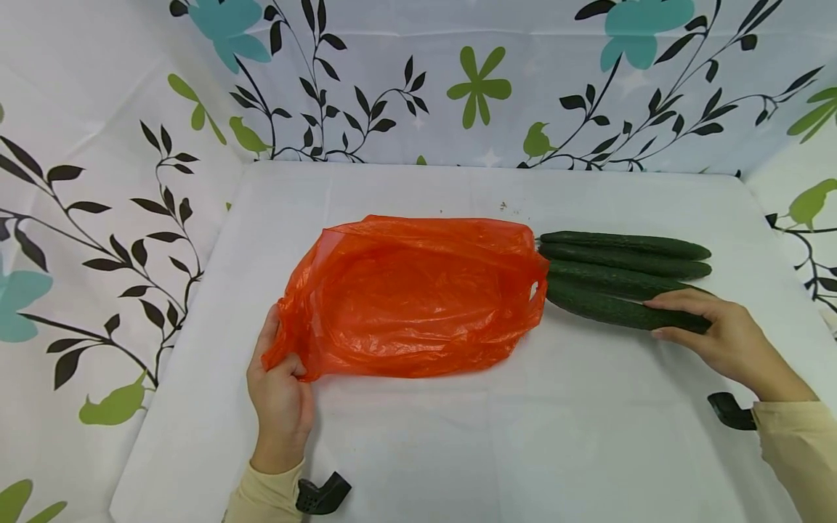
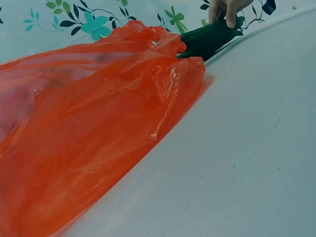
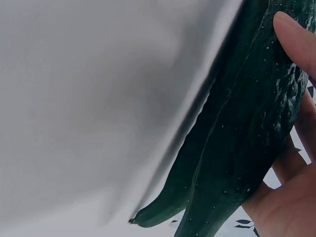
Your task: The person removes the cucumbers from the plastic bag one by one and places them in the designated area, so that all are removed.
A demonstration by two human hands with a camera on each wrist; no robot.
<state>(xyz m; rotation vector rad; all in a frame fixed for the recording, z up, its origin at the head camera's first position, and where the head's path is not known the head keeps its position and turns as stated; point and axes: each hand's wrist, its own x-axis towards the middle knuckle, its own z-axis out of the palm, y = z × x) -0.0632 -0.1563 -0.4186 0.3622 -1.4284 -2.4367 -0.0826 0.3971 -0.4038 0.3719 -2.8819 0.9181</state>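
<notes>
An orange plastic bag [image 1: 412, 305] lies flat on the white table, its handle end toward the right. My left hand [image 1: 282, 403] grips the bag's crumpled left end, thumb over the plastic. Several dark green cucumbers [image 1: 628, 242] lie side by side at the bag's right end, their left tips at or under its edge. My right hand [image 1: 726, 334] holds the right end of the nearest cucumber [image 1: 601, 305] between thumb and fingers. Close up in the right wrist view, the bumpy held cucumber [image 3: 242, 133] partly covers another. The left hand is outside the left wrist view.
The white table [image 1: 510, 443] has a few brown specks [image 1: 503, 206] behind the bag. Leaf-patterned cloth [image 1: 392, 80] hangs around the back and sides. Black devices [image 1: 323, 494] are worn at both wrists.
</notes>
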